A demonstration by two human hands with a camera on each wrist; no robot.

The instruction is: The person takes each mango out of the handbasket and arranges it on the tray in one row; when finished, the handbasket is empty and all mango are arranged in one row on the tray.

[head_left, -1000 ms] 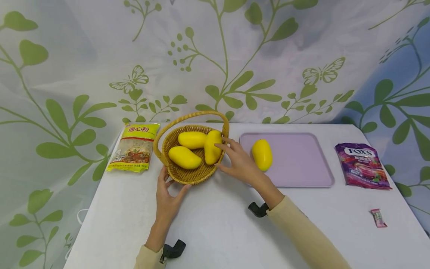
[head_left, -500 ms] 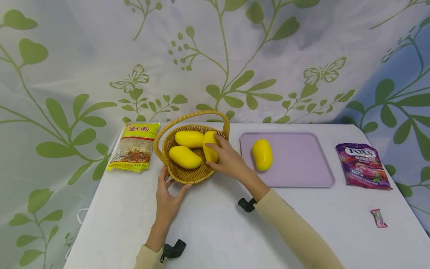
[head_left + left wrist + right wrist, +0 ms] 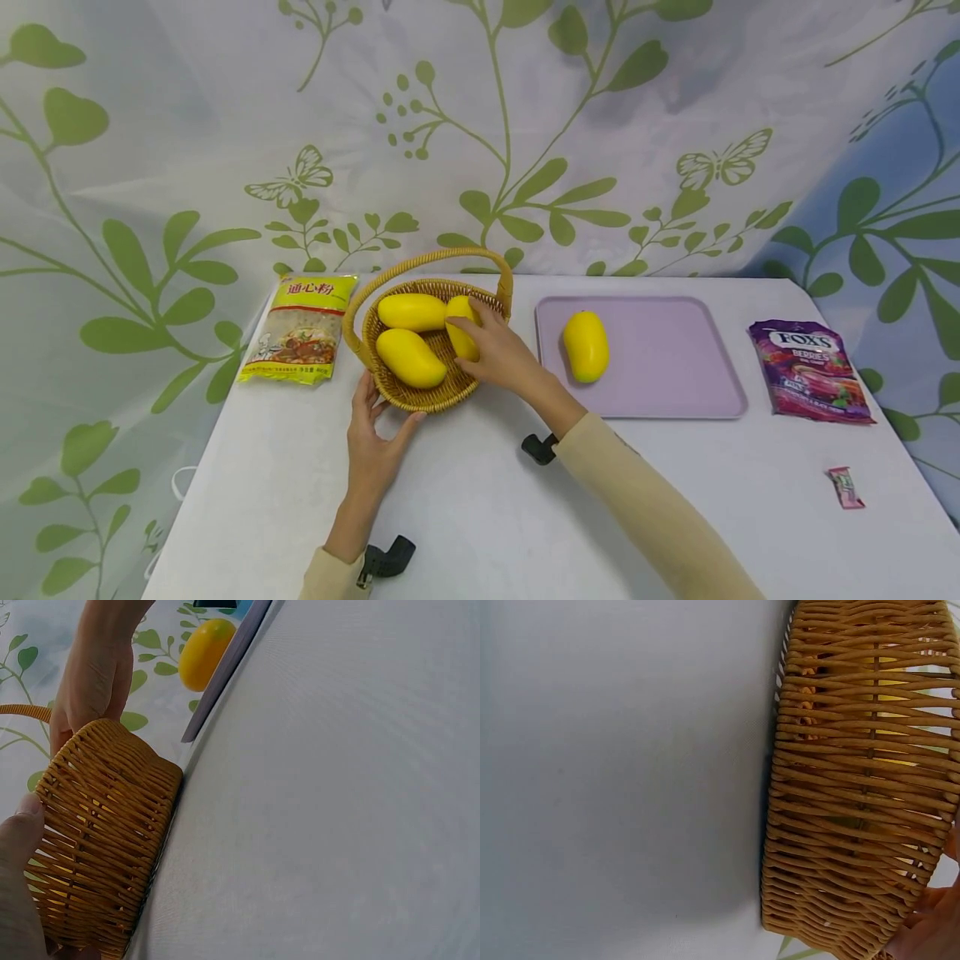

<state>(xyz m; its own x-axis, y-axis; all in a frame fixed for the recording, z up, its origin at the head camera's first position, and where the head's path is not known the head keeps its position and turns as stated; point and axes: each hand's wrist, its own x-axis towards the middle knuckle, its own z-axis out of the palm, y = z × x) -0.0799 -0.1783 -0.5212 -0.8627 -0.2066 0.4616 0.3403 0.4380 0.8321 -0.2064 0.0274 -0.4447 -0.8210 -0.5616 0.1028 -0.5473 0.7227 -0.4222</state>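
A wicker basket (image 3: 452,390) with an arched handle stands on the table and holds three yellow mangoes. My left hand (image 3: 372,454) grips its near left side, the thumb (image 3: 21,825) against the woven wall in the left wrist view. Inside the basket, my right hand (image 3: 504,353) holds the rightmost mango (image 3: 459,329), fingers over its top and thumb at its near end. Side by side to the left lie the back mango (image 3: 411,312) and the front mango (image 3: 410,358). The right wrist view is mostly filled by the basket wall (image 3: 862,772).
A lilac tray (image 3: 667,358) bearing one mango (image 3: 586,347) is right of the basket. Left of it lies a yellow pasta bag (image 3: 300,329). At the far right are a purple candy bag (image 3: 812,371) and a small wrapped candy (image 3: 846,487). A patterned curtain (image 3: 480,125) hangs behind.
My right hand has moved left over the basket rim, shifting the rightmost mango left. The back mango has slid left and the front one has turned slightly. My left hand stays put.
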